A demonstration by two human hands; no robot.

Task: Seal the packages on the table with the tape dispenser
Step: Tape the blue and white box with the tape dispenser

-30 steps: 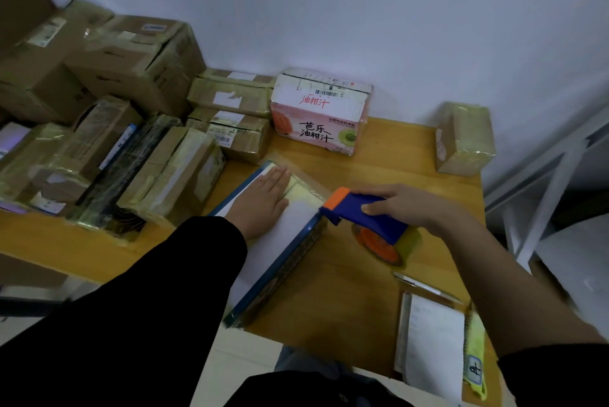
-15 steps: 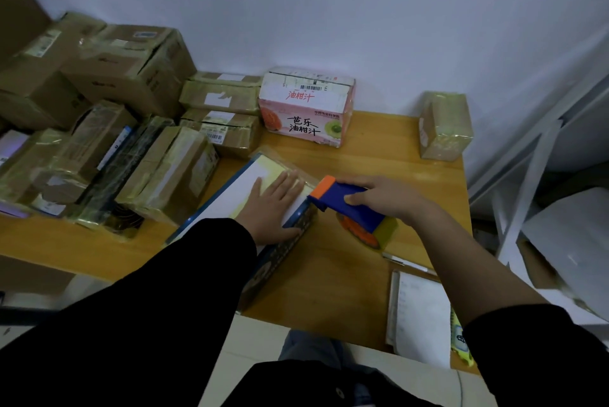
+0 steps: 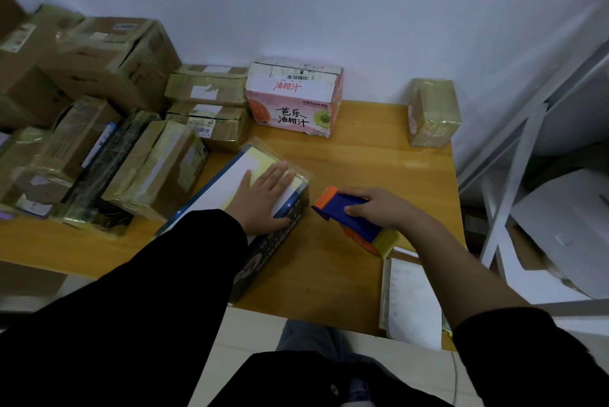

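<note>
Plainly, from the head view, the step in hand is the taping of 1 package: a flat, blue-edged package (image 3: 227, 181) with a white top lies slantwise on the near middle of the table (image 3: 362, 156), its near end reaching the table's near edge. The left hand (image 3: 263, 197) lies flat on the package's top near its right end, fingers straight and close together, pointing far and right. It presses the package down and pins it rather than gripping it. The right hand (image 3: 379, 209) has its fingers curled round the blue handle of the tape dispenser (image 3: 349, 214). The dispenser is held low over the table just right of the package, its orange front toward the package's right end and its yellowish roll toward the near right. Dispenser and package look just apart; whether a strip of tape joins them I cannot tell. A yellowish sheen of tape already covers the far part of the top, so I judge this package partly wrapped, not finished. The next move, as I read it, calls for setting the orange front onto the package and drawing a strip along it while the left hand stops it sliding — and those fingers must clear the strip's path. Elsewhere, a pile of taped boxes (image 3: 148, 172) fills the left, a pink juice carton (image 3: 293, 100) stands far middle, 1 small taped box (image 3: 431, 113) sits far right, and a notebook (image 3: 412, 301) lies near right.
</note>
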